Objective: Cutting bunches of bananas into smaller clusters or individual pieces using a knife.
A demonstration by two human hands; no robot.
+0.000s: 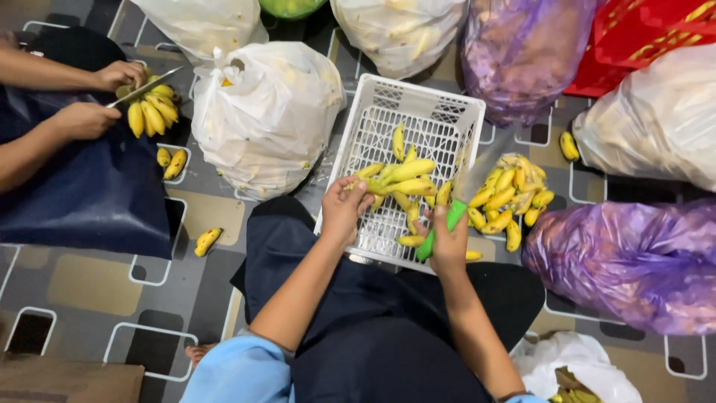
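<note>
My left hand [344, 209] grips a bunch of small yellow bananas [403, 177] by its stem end, over a white plastic crate [455, 112]. My right hand [447, 240] holds a knife with a green handle [440, 230]; its blade points up toward the bunch and a pile of cut bananas [509, 198] lying on the floor right of the crate. Several loose bananas lie inside the crate.
Another person at the upper left cuts a banana bunch [153, 110] with a knife [145, 86]; loose bananas [206, 240] lie on the patterned floor. Full white bags [265, 116], purple bags [634, 261] and a red bag [641, 33] ring the crate.
</note>
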